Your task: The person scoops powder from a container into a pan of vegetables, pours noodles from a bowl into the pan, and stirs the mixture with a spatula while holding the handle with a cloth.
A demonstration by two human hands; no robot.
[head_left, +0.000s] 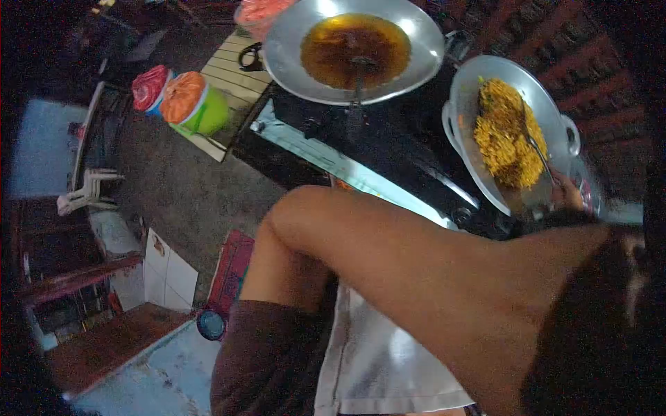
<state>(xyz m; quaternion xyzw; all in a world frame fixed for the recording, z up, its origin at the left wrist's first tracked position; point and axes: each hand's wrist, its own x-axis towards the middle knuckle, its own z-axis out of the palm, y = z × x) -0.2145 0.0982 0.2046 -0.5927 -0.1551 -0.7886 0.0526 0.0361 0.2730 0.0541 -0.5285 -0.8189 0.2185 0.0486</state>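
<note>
At the right edge my right hand (pixel 570 195) is closed around the handle of a metal spatula (pixel 535 147). The spatula's blade end rests in yellow-orange noodle-like or rice-like food (pixel 501 135), which fills part of a large two-handled metal wok (pixel 466 90). My bent left arm (pixel 388 236) crosses the foreground, very near the camera. Its hand does not show. Another wide wok (pixel 284 48) stands at the top centre, holding brownish-yellow oil (pixel 347 41). A dark utensil (pixel 358 87) dips into that oil.
Both woks stand on a black stove (pixel 381 142) with a pale front panel (pixel 333 161). Left of it, a lime-green container (pixel 211 114) with an orange covering stands beside a pink-topped one (pixel 149 87). A white plastic stool or chair (pixel 90 191) is farther left.
</note>
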